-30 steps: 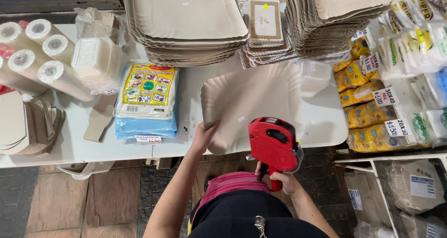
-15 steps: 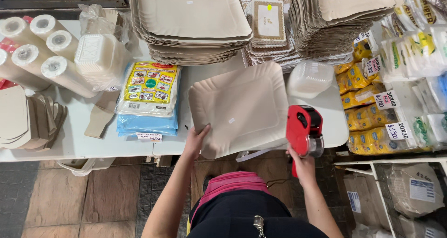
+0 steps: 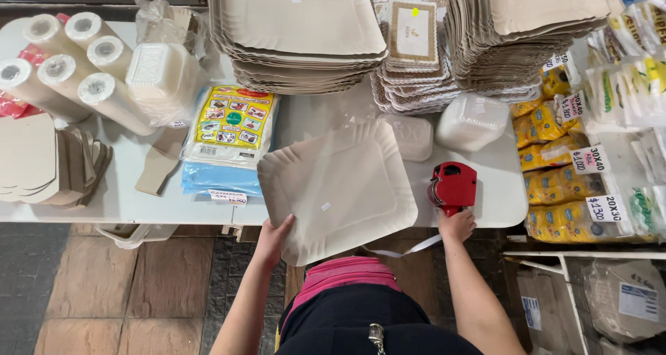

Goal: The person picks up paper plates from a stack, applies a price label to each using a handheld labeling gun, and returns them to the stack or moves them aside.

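Your left hand keeps its fingertips under the paper tray, out of sight. Your right hand covers the grip of the red price gun, so how the fingers sit on it stays unclear. The tray also hides part of the worktop's near edge. The tall tray stacks along the far edge are cut off by the picture's top, and the packets by its right side.

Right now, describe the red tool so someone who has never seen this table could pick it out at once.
Start at the white table piled with stacks of beige paper trays. Near its front edge, right of the single tray that the left hand holds, stands the price-label gun, gripped from below by the right hand. It is the only bright red, hard plastic thing among pale paper and clear containers.
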